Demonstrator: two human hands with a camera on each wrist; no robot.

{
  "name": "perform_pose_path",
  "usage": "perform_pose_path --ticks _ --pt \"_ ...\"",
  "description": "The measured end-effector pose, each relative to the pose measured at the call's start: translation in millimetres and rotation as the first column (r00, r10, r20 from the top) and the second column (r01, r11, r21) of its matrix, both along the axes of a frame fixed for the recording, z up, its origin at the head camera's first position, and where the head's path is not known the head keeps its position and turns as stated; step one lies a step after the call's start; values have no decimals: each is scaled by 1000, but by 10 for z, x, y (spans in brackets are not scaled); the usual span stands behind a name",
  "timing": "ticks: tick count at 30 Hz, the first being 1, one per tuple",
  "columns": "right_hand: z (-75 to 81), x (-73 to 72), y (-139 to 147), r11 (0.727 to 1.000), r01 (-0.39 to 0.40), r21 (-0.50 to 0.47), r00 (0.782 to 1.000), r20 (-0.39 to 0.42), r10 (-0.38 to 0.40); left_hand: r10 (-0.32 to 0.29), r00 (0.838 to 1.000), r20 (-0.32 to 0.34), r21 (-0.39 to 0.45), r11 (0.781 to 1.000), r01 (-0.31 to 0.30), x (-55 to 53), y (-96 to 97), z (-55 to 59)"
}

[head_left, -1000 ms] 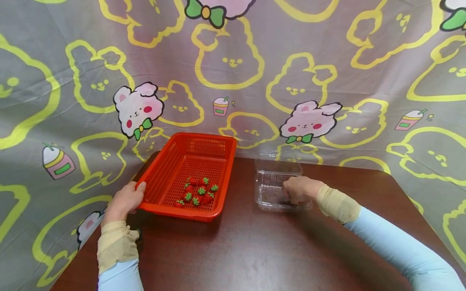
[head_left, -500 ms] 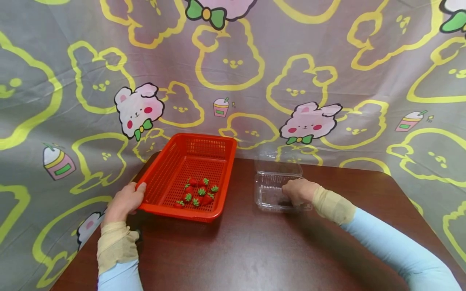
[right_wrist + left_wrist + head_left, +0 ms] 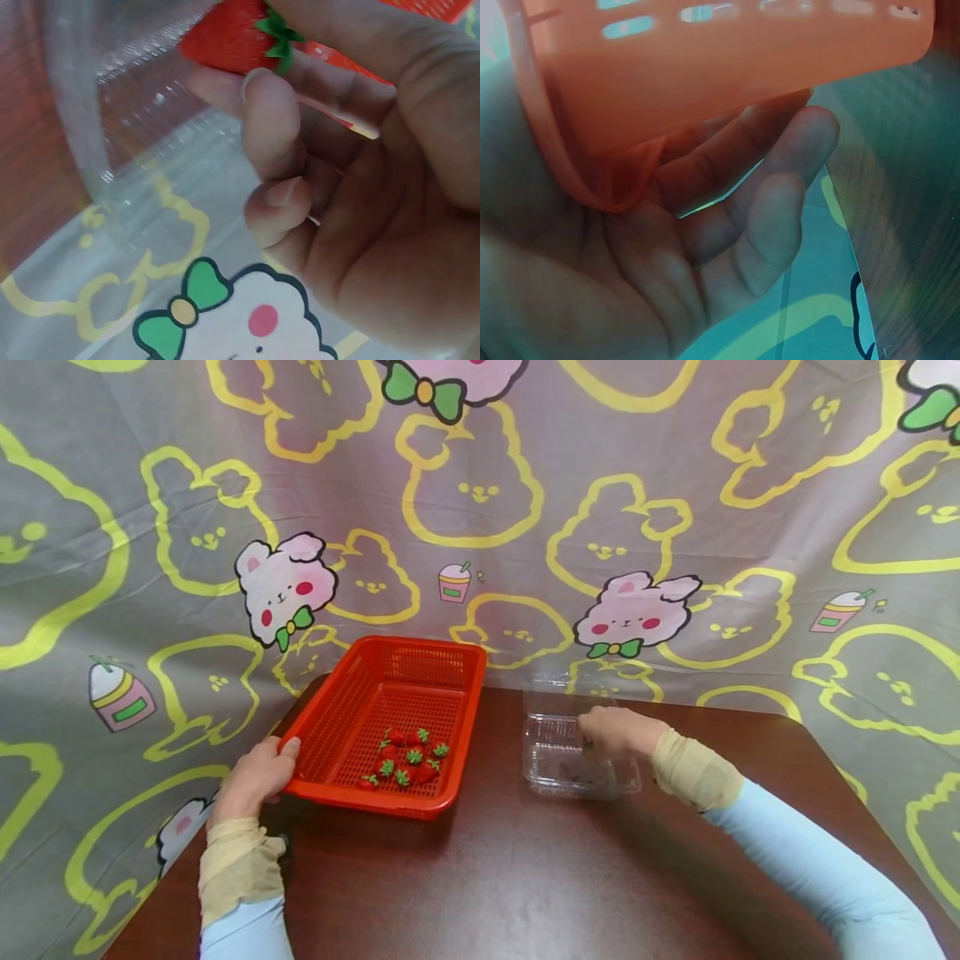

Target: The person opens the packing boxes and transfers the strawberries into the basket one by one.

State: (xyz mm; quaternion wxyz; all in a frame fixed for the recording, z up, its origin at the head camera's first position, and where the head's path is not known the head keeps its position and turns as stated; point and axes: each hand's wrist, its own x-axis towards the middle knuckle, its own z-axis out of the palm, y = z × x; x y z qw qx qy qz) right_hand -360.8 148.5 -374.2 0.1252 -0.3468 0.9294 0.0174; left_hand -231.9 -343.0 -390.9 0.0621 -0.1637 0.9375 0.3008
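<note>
My left hand (image 3: 255,774) grips the near left corner of a red plastic basket (image 3: 471,727), thumb on the rim. The left wrist view shows several fingers (image 3: 772,225) curled beneath that rim. Several red strawberries (image 3: 415,757) with green leaves lie on the basket's slatted floor, toward the near right. To the right stands a clear plastic clamshell box (image 3: 558,764), its lid (image 3: 570,697) tipped back. Over the box's right side is my right hand (image 3: 621,732), pinching a strawberry (image 3: 229,37) between thumb and fingers. Whether anything lies inside the box is hard to tell.
The dark brown wooden table (image 3: 510,860) carries both containers. Behind and at the sides hangs a grey curtain (image 3: 480,568) with yellow outlined bears and white bunnies, close to the back of the basket and the box lid.
My right hand has risen slightly out of the clear box from lower inside it. The left hand and the basket have stayed in place.
</note>
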Motion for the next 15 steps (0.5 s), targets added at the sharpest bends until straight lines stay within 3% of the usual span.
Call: perform_pose_path --ticks 9,15 --pt "263 -84 -160 976 -128 -174 989 -100 112 9 1000 10 8 1000 -9 24 -5 -6" --pt "432 -136 -321 925 -227 -306 970 -155 187 6 1000 -1 8 1000 -6 14 6 0"
